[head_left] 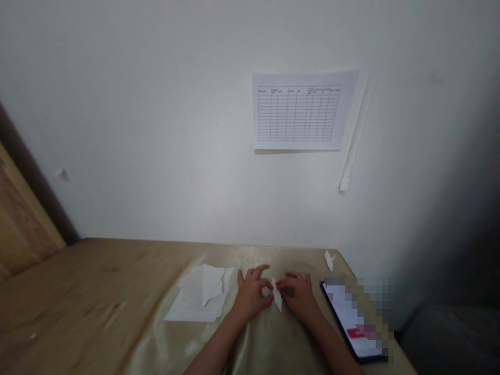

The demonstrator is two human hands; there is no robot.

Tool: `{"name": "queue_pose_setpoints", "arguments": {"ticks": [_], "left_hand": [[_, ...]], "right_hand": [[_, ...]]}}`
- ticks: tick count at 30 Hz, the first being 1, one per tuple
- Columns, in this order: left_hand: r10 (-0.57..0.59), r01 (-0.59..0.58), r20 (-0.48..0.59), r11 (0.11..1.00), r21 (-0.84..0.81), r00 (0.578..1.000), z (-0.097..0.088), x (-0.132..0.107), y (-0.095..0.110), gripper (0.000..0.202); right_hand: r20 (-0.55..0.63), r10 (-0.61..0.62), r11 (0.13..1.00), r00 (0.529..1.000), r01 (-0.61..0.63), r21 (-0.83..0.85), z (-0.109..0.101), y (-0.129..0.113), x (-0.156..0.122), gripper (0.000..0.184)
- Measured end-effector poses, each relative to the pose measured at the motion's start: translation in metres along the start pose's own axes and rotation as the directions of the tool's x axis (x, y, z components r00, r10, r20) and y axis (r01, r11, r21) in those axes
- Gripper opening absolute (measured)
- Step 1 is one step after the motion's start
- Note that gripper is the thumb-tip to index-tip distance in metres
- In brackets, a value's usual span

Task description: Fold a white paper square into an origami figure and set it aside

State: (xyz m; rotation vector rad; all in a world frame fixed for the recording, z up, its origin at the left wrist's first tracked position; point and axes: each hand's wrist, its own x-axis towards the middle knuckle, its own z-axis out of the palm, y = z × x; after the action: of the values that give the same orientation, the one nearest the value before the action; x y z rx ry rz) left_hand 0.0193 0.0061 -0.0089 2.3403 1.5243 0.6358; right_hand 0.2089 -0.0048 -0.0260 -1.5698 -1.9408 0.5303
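Observation:
A small, narrow piece of folded white paper (277,300) stands between my two hands, pointed at its lower end. My left hand (252,291) pinches its left side between thumb and forefinger, the other fingers raised and spread. From the other side, the fingertips of my right hand (299,292) close on its right edge. Left of my left hand lie sheets of white paper (187,308), with a creased, torn-edged piece (211,284) on top. Another small folded paper piece (329,261) rests at the table's far right corner.
A phone (353,323) with its screen lit lies right of my right forearm, partly pixelated. The table (97,302) has a shiny tan cover and meets a white wall, where a printed chart (299,112) hangs. Wooden boards (23,219) stand at the left.

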Motion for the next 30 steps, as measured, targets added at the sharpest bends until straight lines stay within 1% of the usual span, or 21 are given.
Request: {"name": "queue_pose_setpoints", "arguments": {"ticks": [5,9,14,21,26,30], "left_hand": [[0.022,-0.022,-0.003,1.0,0.005,1.0,-0.002,-0.002,0.001,0.024],[0.05,-0.05,0.014,0.999,0.01,0.999,-0.002,-0.002,0.0,0.025],[0.018,-0.018,0.033,1.0,0.002,0.999,-0.004,-0.001,-0.001,0.023],[0.046,-0.046,0.017,0.999,-0.023,0.999,-0.001,-0.002,0.002,0.029],[0.058,-0.059,-0.034,0.998,-0.008,0.998,0.004,-0.001,0.001,0.016],[0.09,-0.09,-0.072,0.996,0.013,0.993,0.007,-0.001,-0.002,0.01]], "right_hand": [[-0.02,0.005,1.0,1.0,-0.004,0.024,0.001,0.002,0.001,0.028],[-0.021,0.0,1.0,1.0,0.0,0.02,0.002,0.004,0.002,0.026],[-0.019,0.014,1.0,1.0,-0.014,0.022,0.0,0.001,0.0,0.025],[-0.007,0.007,0.999,1.0,-0.007,0.031,0.0,-0.005,-0.002,0.026],[-0.022,0.005,1.0,1.0,-0.004,0.027,0.001,-0.002,-0.001,0.026],[0.0,0.002,0.999,1.0,-0.002,0.052,-0.001,0.001,0.0,0.025]]}}
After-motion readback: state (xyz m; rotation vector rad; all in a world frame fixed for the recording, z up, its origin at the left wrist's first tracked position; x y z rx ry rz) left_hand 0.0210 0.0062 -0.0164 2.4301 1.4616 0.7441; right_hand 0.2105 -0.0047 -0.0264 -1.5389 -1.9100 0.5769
